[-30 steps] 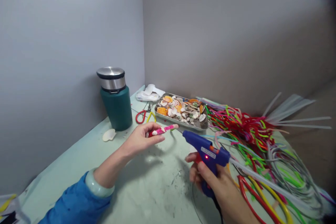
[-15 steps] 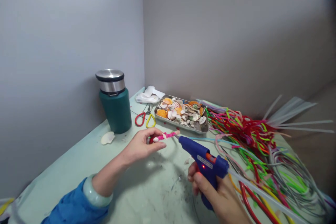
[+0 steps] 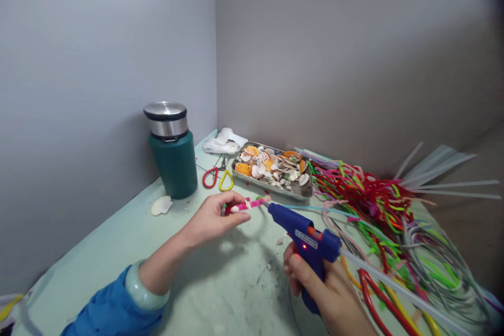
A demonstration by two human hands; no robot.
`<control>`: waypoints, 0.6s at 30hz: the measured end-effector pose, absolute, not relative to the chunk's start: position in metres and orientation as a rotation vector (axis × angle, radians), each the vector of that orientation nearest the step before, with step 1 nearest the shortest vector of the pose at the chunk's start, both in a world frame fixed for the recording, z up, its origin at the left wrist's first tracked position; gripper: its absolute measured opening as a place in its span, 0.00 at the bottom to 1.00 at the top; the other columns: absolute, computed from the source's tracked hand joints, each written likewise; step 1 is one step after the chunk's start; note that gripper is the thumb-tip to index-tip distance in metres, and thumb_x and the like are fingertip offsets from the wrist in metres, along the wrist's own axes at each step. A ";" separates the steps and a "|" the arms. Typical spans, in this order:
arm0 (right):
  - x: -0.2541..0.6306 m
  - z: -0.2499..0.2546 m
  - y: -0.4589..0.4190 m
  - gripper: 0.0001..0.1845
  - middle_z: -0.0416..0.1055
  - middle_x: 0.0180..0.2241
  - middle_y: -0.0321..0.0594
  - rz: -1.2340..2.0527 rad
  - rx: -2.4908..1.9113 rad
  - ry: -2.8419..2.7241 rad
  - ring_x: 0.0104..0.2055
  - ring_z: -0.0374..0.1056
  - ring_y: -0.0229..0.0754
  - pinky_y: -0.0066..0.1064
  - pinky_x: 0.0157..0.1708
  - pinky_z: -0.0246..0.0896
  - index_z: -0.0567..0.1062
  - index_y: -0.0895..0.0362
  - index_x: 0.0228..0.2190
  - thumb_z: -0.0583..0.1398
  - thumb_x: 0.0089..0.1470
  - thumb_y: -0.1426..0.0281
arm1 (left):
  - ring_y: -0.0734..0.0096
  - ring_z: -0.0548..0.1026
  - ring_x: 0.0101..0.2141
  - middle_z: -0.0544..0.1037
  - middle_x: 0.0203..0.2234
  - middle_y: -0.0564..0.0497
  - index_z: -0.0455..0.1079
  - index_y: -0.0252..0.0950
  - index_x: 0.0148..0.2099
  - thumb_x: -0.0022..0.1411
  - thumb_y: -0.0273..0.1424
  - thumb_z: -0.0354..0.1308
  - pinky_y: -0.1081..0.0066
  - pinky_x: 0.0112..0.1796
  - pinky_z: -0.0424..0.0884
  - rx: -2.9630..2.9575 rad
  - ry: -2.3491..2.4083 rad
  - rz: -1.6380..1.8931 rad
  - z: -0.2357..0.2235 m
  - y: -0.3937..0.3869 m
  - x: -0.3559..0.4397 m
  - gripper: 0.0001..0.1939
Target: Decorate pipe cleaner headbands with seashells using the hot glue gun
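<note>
Between the thumb and fingers of my left hand [image 3: 212, 218] is a pink fuzzy craft piece [image 3: 255, 203] with small white bits on it; part of it is hidden by the fingers. My right hand [image 3: 318, 283] is wrapped round the handle of a blue glue gun [image 3: 301, 228], whose red light is lit. The nozzle points left and meets or nearly meets the right end of the pink piece. A long clear glue stick [image 3: 394, 283] sticks out of the gun's back. Both hands are above the pale green table [image 3: 220, 278].
A metal tray of seashells [image 3: 271, 168] lies at the back, with red-and-yellow-handled scissors [image 3: 218, 177] beside it. A green flask [image 3: 173, 163] stands left, near a white shell [image 3: 161, 205]. Colourful pipe cleaners [image 3: 366, 194] and clear sticks [image 3: 437, 170] crowd the right. Red-and-yellow-handled tools [image 3: 388, 304] lie close to my right hand.
Hands, glue gun and pink piece hold almost the same place. The pink piece has turned slightly in my left fingers, and a bit of green now shows behind it.
</note>
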State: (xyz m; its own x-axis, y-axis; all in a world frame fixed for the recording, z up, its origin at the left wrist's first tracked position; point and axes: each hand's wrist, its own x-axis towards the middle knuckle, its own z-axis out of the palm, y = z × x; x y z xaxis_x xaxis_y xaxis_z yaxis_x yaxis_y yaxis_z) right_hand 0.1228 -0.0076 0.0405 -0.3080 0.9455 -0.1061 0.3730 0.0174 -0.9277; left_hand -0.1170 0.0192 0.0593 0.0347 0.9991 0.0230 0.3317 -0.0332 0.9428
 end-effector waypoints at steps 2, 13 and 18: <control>0.122 0.042 -0.008 0.25 0.69 0.22 0.38 1.278 -1.348 -1.742 0.26 0.66 0.41 0.31 0.28 0.61 0.73 0.58 0.32 0.56 0.52 0.48 | 0.77 0.60 0.24 0.69 0.24 0.54 0.71 0.34 0.35 0.51 0.39 0.61 0.73 0.26 0.58 1.499 1.413 1.030 0.059 0.019 -0.117 0.13; 0.124 0.045 -0.009 0.26 0.68 0.21 0.38 1.237 -1.434 -1.748 0.25 0.65 0.42 0.31 0.27 0.62 0.73 0.57 0.28 0.57 0.50 0.45 | 0.77 0.59 0.23 0.68 0.22 0.55 0.71 0.34 0.33 0.52 0.39 0.60 0.74 0.25 0.57 1.531 1.433 1.044 0.058 0.019 -0.117 0.13; 0.121 0.049 -0.013 0.25 0.68 0.21 0.38 1.213 -1.424 -1.738 0.25 0.64 0.41 0.31 0.28 0.61 0.74 0.57 0.29 0.56 0.51 0.46 | 0.77 0.59 0.23 0.67 0.21 0.55 0.70 0.35 0.32 0.54 0.39 0.58 0.73 0.25 0.56 1.550 1.441 1.055 0.054 0.020 -0.118 0.12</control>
State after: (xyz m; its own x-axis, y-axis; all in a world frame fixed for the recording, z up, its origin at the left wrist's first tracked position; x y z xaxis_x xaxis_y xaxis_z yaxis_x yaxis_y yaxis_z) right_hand 0.1209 -0.0127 0.0486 -0.2619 0.9590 -0.1080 0.4318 0.0164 -0.9018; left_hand -0.1176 0.0200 0.0538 0.0230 0.9970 0.0738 0.3717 -0.0771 0.9251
